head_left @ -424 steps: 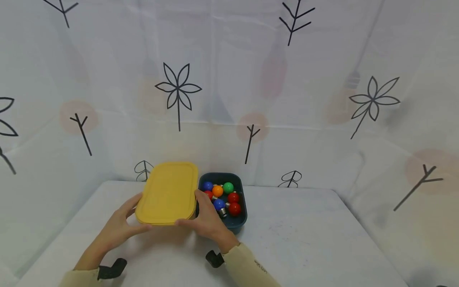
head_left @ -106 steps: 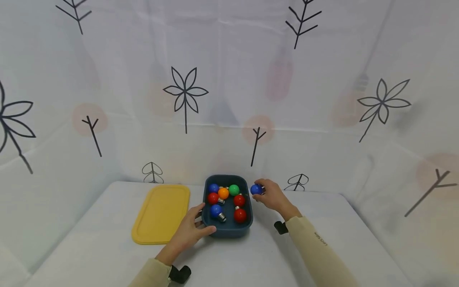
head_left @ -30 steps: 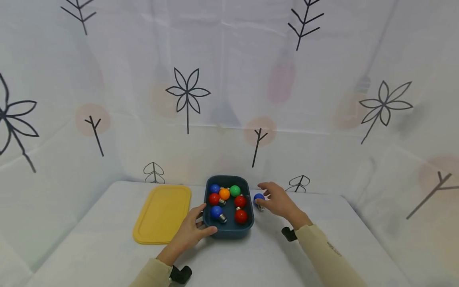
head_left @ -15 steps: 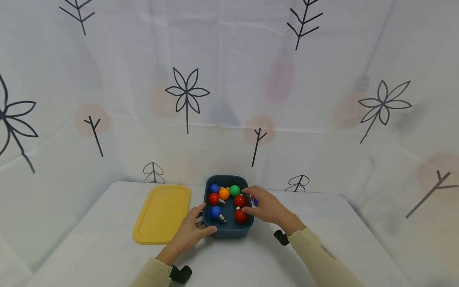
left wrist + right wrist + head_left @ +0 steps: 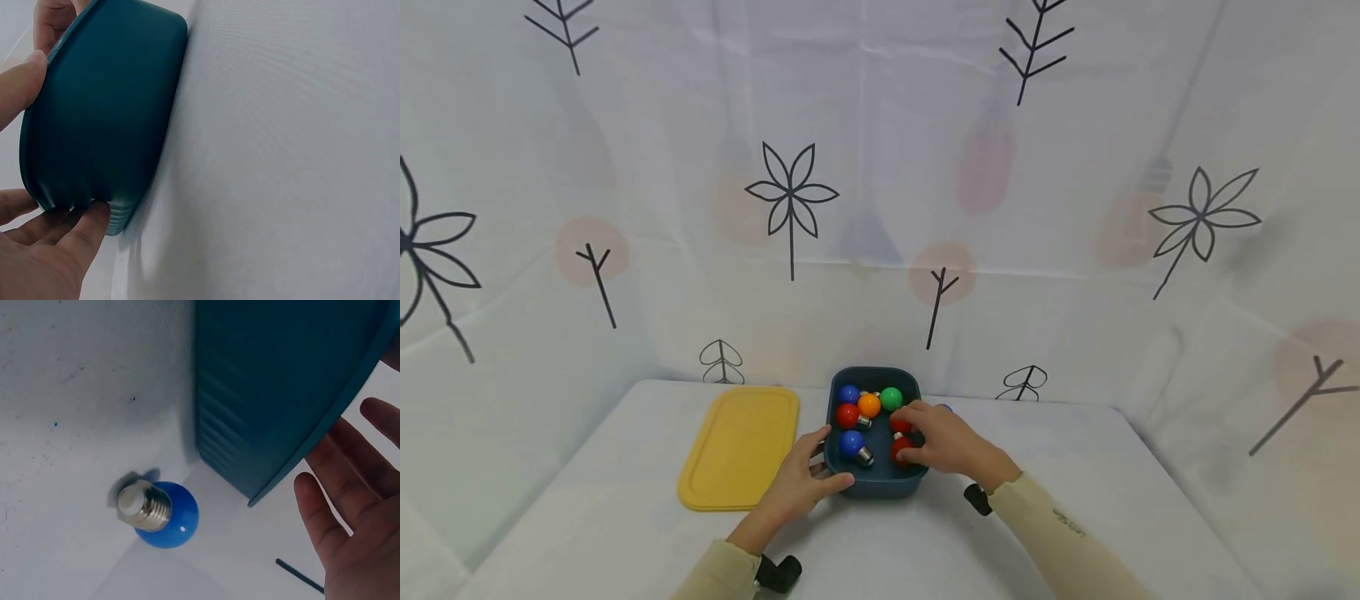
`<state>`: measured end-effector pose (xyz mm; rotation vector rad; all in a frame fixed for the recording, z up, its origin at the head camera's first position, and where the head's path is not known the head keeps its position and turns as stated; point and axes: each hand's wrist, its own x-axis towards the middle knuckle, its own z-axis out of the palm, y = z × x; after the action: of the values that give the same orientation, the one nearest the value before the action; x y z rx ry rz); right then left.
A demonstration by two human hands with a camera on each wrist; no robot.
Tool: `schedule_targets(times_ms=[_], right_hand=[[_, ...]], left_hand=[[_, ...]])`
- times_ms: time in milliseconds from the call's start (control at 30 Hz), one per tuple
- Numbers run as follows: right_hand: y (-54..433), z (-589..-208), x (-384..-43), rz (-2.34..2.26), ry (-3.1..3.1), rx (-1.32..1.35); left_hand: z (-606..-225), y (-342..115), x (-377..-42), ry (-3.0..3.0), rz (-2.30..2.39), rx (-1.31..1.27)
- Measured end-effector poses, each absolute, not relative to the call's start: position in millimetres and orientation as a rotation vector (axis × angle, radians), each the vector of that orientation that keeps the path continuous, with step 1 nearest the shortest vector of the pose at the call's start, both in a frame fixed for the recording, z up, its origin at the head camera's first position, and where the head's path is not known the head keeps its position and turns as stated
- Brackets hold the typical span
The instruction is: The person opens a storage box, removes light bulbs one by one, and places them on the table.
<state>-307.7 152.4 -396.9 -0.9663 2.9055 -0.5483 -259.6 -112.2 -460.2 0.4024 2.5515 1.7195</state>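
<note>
A dark teal plastic container [image 5: 880,487] of coloured light bulbs stands on the table. My left hand [image 5: 793,483] grips its near left corner, the thumb at the front rim and fingers along the side. My right hand [image 5: 951,437] reaches over the right rim, thumb and fingers spread above two red bulbs. They partly hide the far red bulb [image 5: 901,426] and the near red bulb [image 5: 898,447]. Fingertip contact is unclear. Also inside are blue, orange, green and red bulbs. Outside the right wall, a blue bulb [image 5: 178,515] rests on the table, mostly covered in the head view.
Left of the container lies a yellow lid [image 5: 741,450] on the white table [image 5: 1075,500]. A patterned white cloth [image 5: 865,167] hangs behind the table.
The blue bulb has come to stand on the table right of the container. My right hand has left it and moved left, over the rim to the red bulbs. The left hand stays put.
</note>
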Motion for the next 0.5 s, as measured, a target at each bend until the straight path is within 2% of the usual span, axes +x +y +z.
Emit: schedule_targets(times_ms=[500], right_hand=[[139,-403,-312,-0.361,2.880,-1.007]], left_hand=[[-460,-113,-259,2.549,1.724,0.421]])
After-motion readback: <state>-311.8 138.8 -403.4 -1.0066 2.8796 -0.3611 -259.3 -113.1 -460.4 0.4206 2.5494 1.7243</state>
